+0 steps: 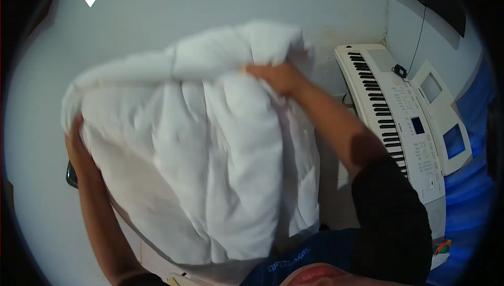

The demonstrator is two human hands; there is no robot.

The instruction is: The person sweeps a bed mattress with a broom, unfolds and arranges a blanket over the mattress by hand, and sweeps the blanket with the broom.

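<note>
A thick white quilted comforter (226,144) hangs in loose vertical folds in front of my body, with its upper edge rolled over. My left hand (77,139) is closed on its left edge, the fingers partly hidden by the fabric. Near the top right, my right hand (275,77) grips the comforter just under the rolled edge, arm stretched forward. The cloth hides much of what lies behind and below it.
A white electronic keyboard (386,107) stands to the right, with a black adapter (400,70) and a white music stand (441,118) on its far side. Blue cloth (467,223) hangs at the far right. A pale wall (210,2) rises behind the comforter.
</note>
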